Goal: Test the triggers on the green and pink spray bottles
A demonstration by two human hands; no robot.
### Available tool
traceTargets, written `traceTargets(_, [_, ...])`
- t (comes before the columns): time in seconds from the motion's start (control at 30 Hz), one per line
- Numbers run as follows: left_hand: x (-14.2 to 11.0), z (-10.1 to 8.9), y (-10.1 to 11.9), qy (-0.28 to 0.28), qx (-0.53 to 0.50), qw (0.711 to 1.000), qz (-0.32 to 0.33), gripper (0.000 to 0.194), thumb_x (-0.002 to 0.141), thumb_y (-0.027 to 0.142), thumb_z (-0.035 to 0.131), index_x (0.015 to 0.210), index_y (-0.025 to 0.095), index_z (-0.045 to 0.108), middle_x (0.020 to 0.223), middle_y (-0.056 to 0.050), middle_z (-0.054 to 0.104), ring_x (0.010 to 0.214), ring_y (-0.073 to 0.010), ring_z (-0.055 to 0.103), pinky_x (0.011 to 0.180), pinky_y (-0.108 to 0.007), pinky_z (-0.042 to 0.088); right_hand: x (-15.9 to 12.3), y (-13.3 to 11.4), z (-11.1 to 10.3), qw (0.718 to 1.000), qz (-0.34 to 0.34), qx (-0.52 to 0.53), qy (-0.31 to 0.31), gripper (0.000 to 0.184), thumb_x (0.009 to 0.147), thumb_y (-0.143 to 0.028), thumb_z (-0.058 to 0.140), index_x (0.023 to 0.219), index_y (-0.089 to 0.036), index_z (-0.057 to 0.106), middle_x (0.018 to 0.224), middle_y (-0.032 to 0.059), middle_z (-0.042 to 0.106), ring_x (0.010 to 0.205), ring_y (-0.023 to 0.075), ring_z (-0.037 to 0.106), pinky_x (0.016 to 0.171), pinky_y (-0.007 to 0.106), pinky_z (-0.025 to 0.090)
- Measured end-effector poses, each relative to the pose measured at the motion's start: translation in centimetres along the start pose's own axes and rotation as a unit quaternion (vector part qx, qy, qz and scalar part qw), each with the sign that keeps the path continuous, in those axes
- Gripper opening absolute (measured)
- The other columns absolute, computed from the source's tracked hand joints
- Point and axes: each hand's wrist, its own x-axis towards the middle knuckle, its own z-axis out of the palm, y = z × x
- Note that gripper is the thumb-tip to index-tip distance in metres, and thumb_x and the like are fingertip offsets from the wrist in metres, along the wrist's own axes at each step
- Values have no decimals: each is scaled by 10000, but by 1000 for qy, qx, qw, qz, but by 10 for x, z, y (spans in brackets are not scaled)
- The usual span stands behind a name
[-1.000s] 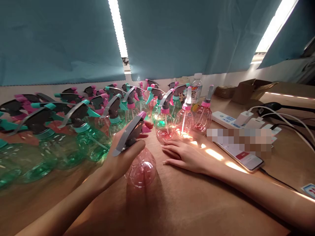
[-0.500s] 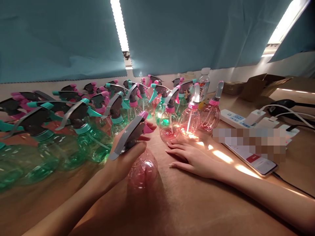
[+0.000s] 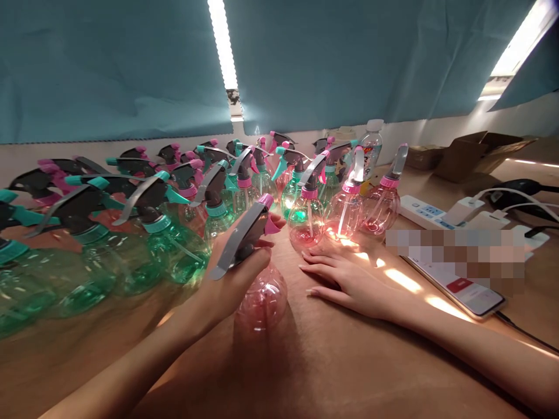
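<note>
The left grip (image 3: 227,291) is closed around the neck of a pink spray bottle (image 3: 264,299), with the thumb on the near side and the fingers passing to the far side. The grey-and-pink spray head (image 3: 240,238) rises above the thumb, its pink nozzle directed far and right. The bottle is at the centre of the near tabletop (image 3: 332,372); whether its base touches the surface cannot be determined.

Handling: the bottle appears light, and no liquid is evident in it. The clear body is probably thin, smooth plastic, liable to slip and to flex under pressure. The spray head looks stiffer; its lever and pink trigger (image 3: 274,224) are likely to move if loaded. Recommended hold: the neck, just below the head and clear of the trigger. Fragility is judged low, the trigger being the weakest part.

The right grip (image 3: 345,285) holds nothing. It lies palm down with fingers extended, the fingertips just beside a standing pink bottle (image 3: 307,227).

Further out, green spray bottles (image 3: 174,256) stand closely grouped to the left. A phone (image 3: 474,294) and a power strip (image 3: 421,212) lie to the right; a cardboard box (image 3: 476,157) stands far right.
</note>
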Motion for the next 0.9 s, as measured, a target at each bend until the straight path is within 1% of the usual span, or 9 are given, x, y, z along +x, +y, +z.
traceTargets(0.13, [0, -1, -3, 1, 14, 1000, 12, 358, 719, 175, 493, 1036, 218, 654, 948, -22, 671, 802, -197, 609, 796, -386, 497, 0, -1, -1, 1000, 3, -5, -1, 503, 960, -521, 498, 1364, -231, 573, 1447, 96, 524, 1343, 304, 465, 1095, 496, 405])
traceTargets(0.27, [1, -2, -4, -5, 4, 999, 44, 362, 712, 147, 494, 1035, 213, 644, 1059, -27, 666, 903, -198, 622, 872, -381, 505, -1, -1, -1, 1000, 3, -7, 0, 504, 963, -527, 488, 1370, -239, 566, 1458, 84, 512, 1348, 299, 460, 1104, 497, 396])
traceTargets(0.33, [2, -3, -4, -12, 0, 999, 49, 352, 707, 133, 497, 1016, 213, 646, 1070, -23, 670, 931, -198, 623, 883, -369, 509, -1, 0, 0, 1000, 4, -9, -3, 514, 966, -531, 477, 1372, -226, 564, 1464, 89, 504, 1352, 302, 455, 1106, 500, 395])
traceTargets(0.43, [0, -5, -3, -30, 10, 999, 40, 302, 704, 141, 499, 948, 214, 661, 980, -13, 683, 893, -198, 624, 819, -347, 517, -2, 2, 1, 1000, 2, -12, -8, 519, 971, -530, 468, 1376, -218, 558, 1468, 93, 500, 1355, 298, 451, 1106, 493, 397])
traceTargets(0.53, [-3, -10, -1, -46, 43, 998, 3, 212, 732, 203, 506, 869, 215, 667, 830, -8, 668, 791, -201, 616, 743, -351, 516, -2, 3, 2, 1000, -4, -6, -4, 501, 971, -519, 476, 1379, -238, 553, 1466, 83, 503, 1351, 294, 456, 1108, 504, 391])
traceTargets(0.67, [-5, -14, -1, -39, 78, 996, -32, 115, 729, 254, 531, 781, 214, 626, 756, -12, 633, 746, -212, 607, 711, -359, 515, -2, 5, 3, 1000, -7, -8, -7, 499, 972, -520, 473, 1388, -254, 541, 1473, 77, 494, 1346, 296, 462, 1106, 525, 385])
traceTargets(0.77, [-6, -14, 0, -33, 75, 996, -25, 81, 708, 253, 531, 753, 218, 588, 740, -13, 629, 731, -219, 616, 686, -358, 514, -2, 5, 3, 1000, -8, 0, 0, 487, 966, -511, 493, 1384, -268, 546, 1470, 74, 497, 1343, 299, 465, 1108, 526, 382])
traceTargets(0.9, [-9, -9, 1, -42, 58, 997, 0, 133, 716, 225, 511, 804, 219, 609, 806, -25, 661, 768, -223, 636, 704, -356, 524, -3, 4, 2, 1000, -7, -5, 1, 488, 967, -514, 489, 1381, -262, 551, 1468, 76, 500, 1342, 302, 466, 1105, 529, 385])
